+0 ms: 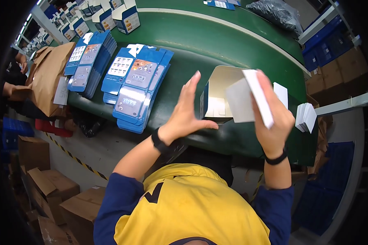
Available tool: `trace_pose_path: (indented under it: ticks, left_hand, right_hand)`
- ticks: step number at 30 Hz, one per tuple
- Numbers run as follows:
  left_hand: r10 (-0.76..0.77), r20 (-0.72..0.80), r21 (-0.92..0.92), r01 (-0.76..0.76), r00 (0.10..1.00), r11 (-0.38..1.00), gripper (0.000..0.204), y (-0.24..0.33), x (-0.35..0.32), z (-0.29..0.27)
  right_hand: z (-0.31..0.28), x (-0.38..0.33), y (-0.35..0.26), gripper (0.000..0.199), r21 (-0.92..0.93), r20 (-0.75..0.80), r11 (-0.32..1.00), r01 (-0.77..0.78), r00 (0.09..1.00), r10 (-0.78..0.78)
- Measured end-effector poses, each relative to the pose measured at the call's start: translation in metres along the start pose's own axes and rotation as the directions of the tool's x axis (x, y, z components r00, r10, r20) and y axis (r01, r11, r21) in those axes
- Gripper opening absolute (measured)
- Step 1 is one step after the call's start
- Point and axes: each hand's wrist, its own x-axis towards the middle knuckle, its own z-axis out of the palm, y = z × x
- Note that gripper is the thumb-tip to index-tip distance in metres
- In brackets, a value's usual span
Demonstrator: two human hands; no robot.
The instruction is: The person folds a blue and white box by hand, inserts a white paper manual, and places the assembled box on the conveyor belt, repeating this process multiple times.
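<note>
An open carton [216, 94] with a cream inside and a dark blue outer wall lies on the green work surface in front of me. Beside its left wall, my left hand [188, 107] is raised with thumb and fingers spread, holding nothing. My right hand [273, 116] grips a folded white card insert [258, 98], tilted, with one flap hanging toward the carton's opening. Part of the carton is hidden behind this flap. To the right of that hand are a white card piece [281, 94] and a stack of white cards [306, 117].
Two stacks of flat blue cartons, one nearer [137, 87] and one farther left [88, 63], lie on the green table [184, 51]. Erected boxes [126, 18] stand at the far left. Beside a brown paper sack [53, 77], another person's arm [16, 90] shows. A metal rail [343, 105] juts in at right.
</note>
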Motion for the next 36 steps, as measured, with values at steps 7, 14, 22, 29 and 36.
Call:
trace_pose_path:
  ticks: [7,14,22,29,36]
  left_hand:
    - [-0.221,0.289,-0.146,0.271,0.932,0.952,0.129,-0.017,0.004,0.020]
    - [-0.159,0.132,-0.057,0.167,0.979,0.984,0.130,0.003,-0.008,0.030]
    - [-0.187,0.117,-0.035,0.192,0.975,0.981,0.117,0.005,-0.007,0.026]
    - [-0.175,0.093,-0.099,0.184,0.980,0.978,0.097,-0.011,-0.016,0.027]
    - [-0.118,0.137,-0.116,0.134,0.984,0.984,0.104,-0.011,-0.020,0.032]
  right_hand:
    - [0.025,-0.007,0.023,0.050,0.007,0.120,0.990,-0.144,0.983,0.142]
    - [0.031,-0.021,0.026,0.055,-0.017,0.151,0.998,-0.058,0.987,0.060]
    - [0.019,-0.022,0.026,0.064,-0.283,0.453,0.886,0.368,0.865,-0.214]
    - [0.021,-0.026,0.022,0.064,-0.397,0.436,0.873,0.284,0.895,-0.093]
    - [0.055,-0.045,0.001,0.054,-0.521,0.588,0.730,0.442,0.806,-0.068]
